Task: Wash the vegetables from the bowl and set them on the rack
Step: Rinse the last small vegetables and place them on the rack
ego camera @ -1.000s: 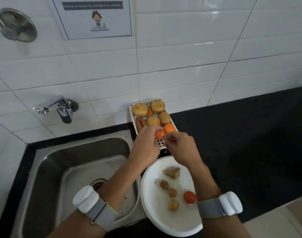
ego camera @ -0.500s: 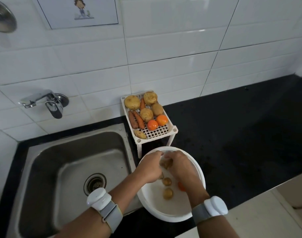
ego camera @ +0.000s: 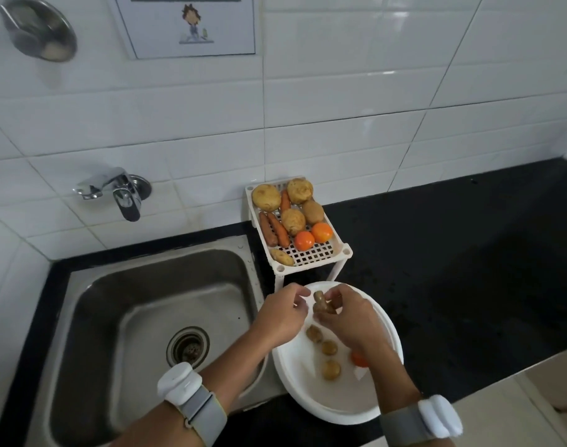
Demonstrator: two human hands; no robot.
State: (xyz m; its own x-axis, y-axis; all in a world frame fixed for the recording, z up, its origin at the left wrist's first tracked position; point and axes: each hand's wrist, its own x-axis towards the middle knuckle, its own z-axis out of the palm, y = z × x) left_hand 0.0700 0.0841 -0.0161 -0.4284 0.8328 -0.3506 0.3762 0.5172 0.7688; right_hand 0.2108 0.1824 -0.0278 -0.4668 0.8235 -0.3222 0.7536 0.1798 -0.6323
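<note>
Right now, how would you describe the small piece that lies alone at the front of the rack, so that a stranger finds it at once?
Find the white rack on the black counter, right of the steel sink. At its front left corner lies one small pale potato. It lies apart in front of the carrots and is much smaller than the round potatoes behind.

Tomato (ego camera: 358, 359) half behind right wrist.

White tiled wall (ego camera: 340, 91) with a poster (ego camera: 191, 24), wall tap (ego camera: 120, 191), steel sink (ego camera: 146, 317), black countertop (ego camera: 469, 246).
</note>
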